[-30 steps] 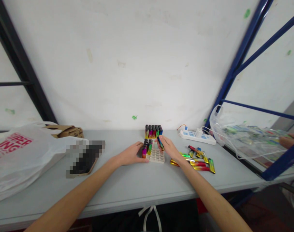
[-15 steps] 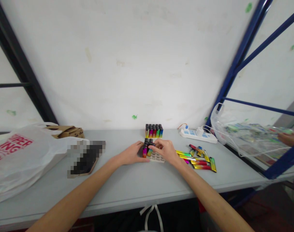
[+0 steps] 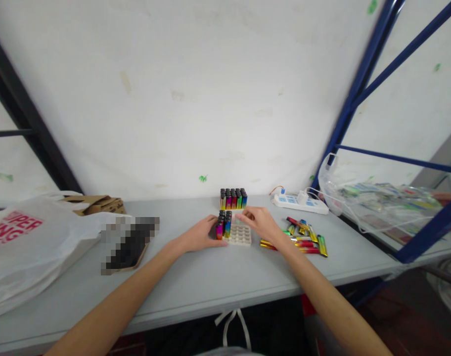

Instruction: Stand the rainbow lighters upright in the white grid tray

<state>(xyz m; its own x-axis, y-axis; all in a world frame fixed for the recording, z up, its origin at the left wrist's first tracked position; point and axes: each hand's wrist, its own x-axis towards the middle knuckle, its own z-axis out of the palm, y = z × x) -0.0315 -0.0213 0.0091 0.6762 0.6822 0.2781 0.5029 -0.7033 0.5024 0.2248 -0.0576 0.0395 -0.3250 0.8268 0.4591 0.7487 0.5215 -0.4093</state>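
Tray [image 3: 239, 236] between hands, loose lighters [image 3: 303, 240] right, bag [image 3: 28, 242] left

Rainbow-tinted lighters [image 3: 224, 229] with black caps stand in a cream tray [image 3: 239, 236]; loose lighters [image 3: 306, 241] shine gold, green, red; white power strip [image 3: 300, 202] with blue marks; white bag [image 3: 21, 242] with red lettering; grey table [image 3: 210, 282]; blue rack [image 3: 362, 84]

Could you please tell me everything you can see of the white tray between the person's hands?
The white tray is a low, plastic-looking block with a grid of open sockets, flat on the grey table. Its left columns hold upright lighters with black tops; the rest are empty. The left hand touches its left side, the right hand hovers over its far edge.
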